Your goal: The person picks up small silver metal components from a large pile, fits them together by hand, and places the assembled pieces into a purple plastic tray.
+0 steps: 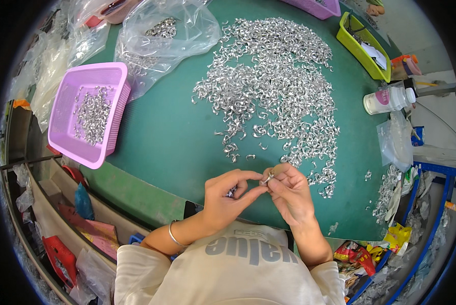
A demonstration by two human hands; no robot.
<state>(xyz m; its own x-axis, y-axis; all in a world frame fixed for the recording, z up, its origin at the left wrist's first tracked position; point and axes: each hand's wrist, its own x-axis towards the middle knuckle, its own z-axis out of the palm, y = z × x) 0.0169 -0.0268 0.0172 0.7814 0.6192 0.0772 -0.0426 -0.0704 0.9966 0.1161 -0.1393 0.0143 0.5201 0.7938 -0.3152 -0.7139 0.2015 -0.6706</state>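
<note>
Over the near edge of the green table [162, 137], my two hands meet at a small curved silver metal piece [267, 178]. My right hand [292, 195] pinches it between thumb and fingers. The thumb and index finger of my left hand [227, 195] reach to the same piece from the left. Its other fingers curl around a few more metal bits [231, 191], partly hidden in the palm. Just beyond my hands spreads a large loose pile of similar curved metal pieces [284, 81].
A purple basket [118, 109] with some metal pieces stands at left, beside a clear plastic bag [192, 30] of more pieces. A green basket [347, 33], a white bottle [385, 100] and a smaller heap of pieces [388, 190] line the right side. Blue shelving [444, 203] stands beyond.
</note>
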